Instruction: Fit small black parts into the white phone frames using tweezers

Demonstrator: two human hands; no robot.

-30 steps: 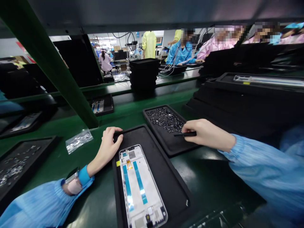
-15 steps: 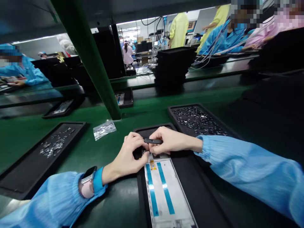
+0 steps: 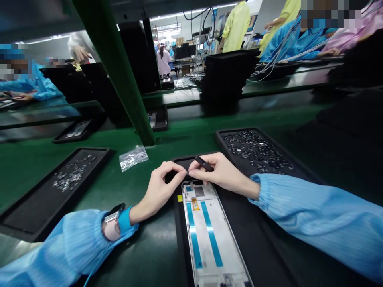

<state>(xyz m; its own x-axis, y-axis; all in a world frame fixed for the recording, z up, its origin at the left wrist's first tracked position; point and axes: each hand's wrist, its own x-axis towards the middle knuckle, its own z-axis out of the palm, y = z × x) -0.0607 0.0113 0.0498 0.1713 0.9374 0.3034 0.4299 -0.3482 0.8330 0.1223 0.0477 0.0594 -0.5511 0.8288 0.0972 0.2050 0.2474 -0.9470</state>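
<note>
My left hand (image 3: 158, 189) is closed in a pinch, thumb and forefinger meeting just above the top end of a phone frame (image 3: 206, 227). What sits between those fingertips is tiny and dark, too small to name. Against it come the fingertips of my right hand (image 3: 226, 173), which is closed around a short black stick-like tool (image 3: 204, 163) that points up to the left. The silvery frame lies in a black tray (image 3: 239, 223), carrying two blue strips (image 3: 212, 235), an orange flex cable (image 3: 195, 204) and a yellow tab (image 3: 180, 198) at its edge.
A black tray (image 3: 26, 203) with small metal parts lies left; another tray (image 3: 223, 137) with many small dark parts lies right. A clear plastic bag (image 3: 133, 158) rests near a green post (image 3: 119, 79). Stacked black trays (image 3: 229, 75) stand behind; people work beyond.
Both hands have lifted off the phone frame's upper end, uncovering it, and their fingertips now meet above it. The black tool has tilted from nearly level to slanted. The view has shifted slightly.
</note>
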